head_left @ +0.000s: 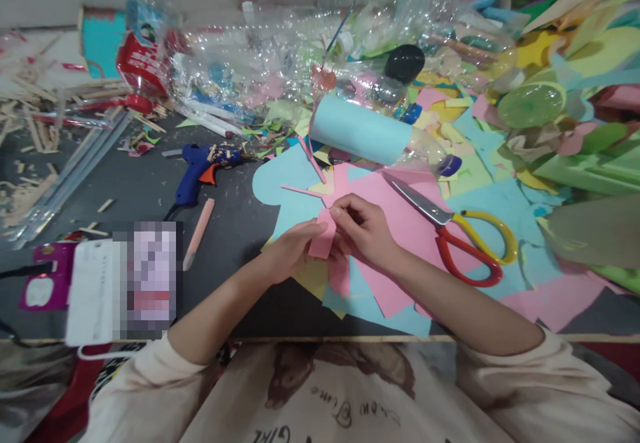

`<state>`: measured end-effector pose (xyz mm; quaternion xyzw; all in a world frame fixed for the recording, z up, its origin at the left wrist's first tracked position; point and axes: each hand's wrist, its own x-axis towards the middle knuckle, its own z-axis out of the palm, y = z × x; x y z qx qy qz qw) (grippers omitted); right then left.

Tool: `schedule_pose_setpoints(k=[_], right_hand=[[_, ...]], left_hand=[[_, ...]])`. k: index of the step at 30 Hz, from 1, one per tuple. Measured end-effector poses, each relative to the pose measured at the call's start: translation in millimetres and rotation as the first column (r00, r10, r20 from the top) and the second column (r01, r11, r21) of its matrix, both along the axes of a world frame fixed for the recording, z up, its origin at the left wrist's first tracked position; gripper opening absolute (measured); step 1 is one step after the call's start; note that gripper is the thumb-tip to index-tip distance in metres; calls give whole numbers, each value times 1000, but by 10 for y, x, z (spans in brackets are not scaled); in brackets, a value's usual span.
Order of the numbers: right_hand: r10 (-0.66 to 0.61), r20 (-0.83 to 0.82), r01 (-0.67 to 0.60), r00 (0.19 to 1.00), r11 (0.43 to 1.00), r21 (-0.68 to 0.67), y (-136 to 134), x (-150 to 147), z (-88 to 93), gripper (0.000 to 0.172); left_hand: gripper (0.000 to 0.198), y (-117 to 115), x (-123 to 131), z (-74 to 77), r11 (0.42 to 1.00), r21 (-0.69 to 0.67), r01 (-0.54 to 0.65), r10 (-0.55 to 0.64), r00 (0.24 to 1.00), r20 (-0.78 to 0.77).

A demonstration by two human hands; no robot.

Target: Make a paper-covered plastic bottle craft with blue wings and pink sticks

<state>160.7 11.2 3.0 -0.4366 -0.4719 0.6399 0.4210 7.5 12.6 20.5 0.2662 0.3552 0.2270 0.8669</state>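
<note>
Between my hands is a small pink paper strip (pixel 324 237). My left hand (pixel 295 246) pinches it from the left, thumb on its face. At its top edge, the thumb and fingers of my right hand (pixel 364 224) close on the same strip. Thin pink paper strips (pixel 303 191) lie just beyond my fingers. Under my hands spread pink (pixel 385 283) and blue paper sheets (pixel 295 213). To the right, scissors (pixel 445 219) with one yellow and one red handle rest on the paper. A plastic bottle (pixel 365 133) wrapped in light blue paper lies on its side beyond my hands.
A blue glue gun (pixel 193 175) and a peach-coloured stick (pixel 199 233) lie left. Clear glue sticks (pixel 75 176) and wooden bits are farther left. A white power strip (pixel 93 293) sits near the front edge. Clear plastic bottles (pixel 240 49) and coloured paper scraps (pixel 565 109) crowd the back and right.
</note>
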Motion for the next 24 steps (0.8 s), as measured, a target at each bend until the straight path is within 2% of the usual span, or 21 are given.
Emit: schedule_pose_setpoints(k=[3,5,7,11,13,15,17,19,20,22,23,24], right_hand=[[46,-145,-57,988,996,-70,-22,2,-28,27],[4,-179,-13,984,999,-47,-20,7,-53,27],[-79,-141,81,987,997,8,-8,8,-80,27],[-242,53,232,969,961,149,36,14,-64,28],[-284,126,252,951,942,222,78,61,32,27],[-307,189,243,933,922,300,127,178,212,24],[-301,318,160,899,902,402,160,376,445,22],[-316,528,53,788,889,455,145,642,652,23],[-302,655,-32,692,895,446,113,790,715,25],[-216,889,-223,405,919,325,1,1091,719,36],[-193,947,-299,257,916,267,-75,1239,658,45],[-212,965,-365,157,895,256,-161,1382,562,54]], left_hand=[[31,-7,7,20,998,41,-45,49,994,-102],[30,-12,7,36,994,90,-58,72,984,-161],[31,-16,2,53,991,123,-51,75,977,-199],[32,-17,-10,75,988,149,-40,75,968,-240],[32,-16,-14,73,988,152,-25,62,968,-244],[33,-15,-16,64,988,153,-8,43,973,-227],[35,-15,-17,54,988,155,1,31,978,-205],[36,-14,-18,47,985,170,-4,37,980,-194],[35,-14,-18,45,984,178,-9,44,980,-194],[33,-13,-20,46,983,184,-27,64,978,-197],[32,-12,-20,48,982,183,-35,72,977,-199],[31,-11,-20,52,983,179,-42,78,976,-203]])
